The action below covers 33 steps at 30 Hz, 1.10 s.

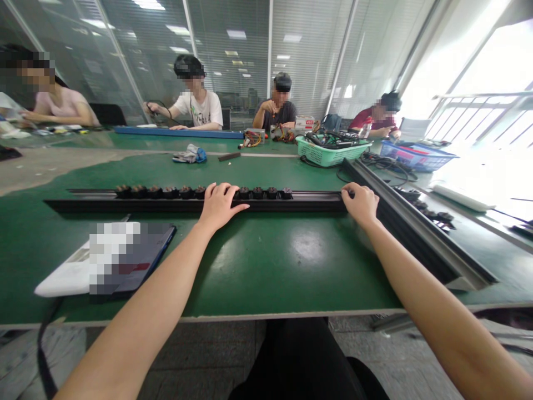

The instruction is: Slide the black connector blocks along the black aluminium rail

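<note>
A long black channel-shaped rail (283, 205) lies crosswise on the green table. Along its channel sits a row of black round socket-like modules (170, 192) with small metal parts on top. My left hand (220, 204) is bent over the middle of the row, fingers curled over the rail and thumb stretched along its front side; it covers part of the row. At the rail's right end is my right hand (363, 202), with thumb and forefinger pinched at the end. Whether a small part lies between those fingertips I cannot tell.
A second black rail (400, 222) runs diagonally on the right, beside loose modules (433, 214). A green basket (333, 153) of cables and a blue basket (416, 156) stand behind. A white device (75, 269) and dark tablet-like object (156, 255) lie front left. Several people sit opposite.
</note>
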Motion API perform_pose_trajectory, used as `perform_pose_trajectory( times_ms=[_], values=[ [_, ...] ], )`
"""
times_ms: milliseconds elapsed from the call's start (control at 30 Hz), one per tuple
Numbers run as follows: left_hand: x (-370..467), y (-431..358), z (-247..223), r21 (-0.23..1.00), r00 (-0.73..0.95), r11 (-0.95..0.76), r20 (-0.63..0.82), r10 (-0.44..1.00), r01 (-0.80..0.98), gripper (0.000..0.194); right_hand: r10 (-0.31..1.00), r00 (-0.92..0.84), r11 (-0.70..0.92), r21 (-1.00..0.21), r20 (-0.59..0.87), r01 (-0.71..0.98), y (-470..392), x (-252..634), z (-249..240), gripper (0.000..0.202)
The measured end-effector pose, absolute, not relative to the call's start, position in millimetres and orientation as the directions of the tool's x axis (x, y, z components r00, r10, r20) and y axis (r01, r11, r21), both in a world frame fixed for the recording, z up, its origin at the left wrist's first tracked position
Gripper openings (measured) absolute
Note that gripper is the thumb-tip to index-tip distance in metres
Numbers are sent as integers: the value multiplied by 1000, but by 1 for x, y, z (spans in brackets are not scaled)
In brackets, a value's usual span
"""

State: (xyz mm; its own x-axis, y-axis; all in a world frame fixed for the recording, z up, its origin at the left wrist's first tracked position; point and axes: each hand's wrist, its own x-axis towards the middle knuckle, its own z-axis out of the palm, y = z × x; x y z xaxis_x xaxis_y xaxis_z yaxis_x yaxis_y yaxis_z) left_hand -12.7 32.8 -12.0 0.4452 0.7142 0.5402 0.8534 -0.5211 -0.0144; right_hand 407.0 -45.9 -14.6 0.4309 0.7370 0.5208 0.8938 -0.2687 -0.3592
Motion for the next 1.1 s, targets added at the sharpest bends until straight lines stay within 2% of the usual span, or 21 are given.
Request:
perform_pose_trajectory(
  times_ms=[167,267,400,1100],
  values=[
    [-13,33,-12,-15,448,-525,544,710,851,57,715,454,-276,-383,532,882,-43,408,-16,43],
    [-12,33,-12,-3,448,-532,544,710,847,59,668,523,-355,-391,530,849,-40,410,-18,50],
    [-12,32,-12,-15,445,-523,548,709,852,56,646,581,-435,-387,496,813,-38,415,-19,46],
    [-13,34,-13,-27,447,-519,546,708,855,58,652,575,-452,-356,494,818,-40,423,-17,43]
  ],
)
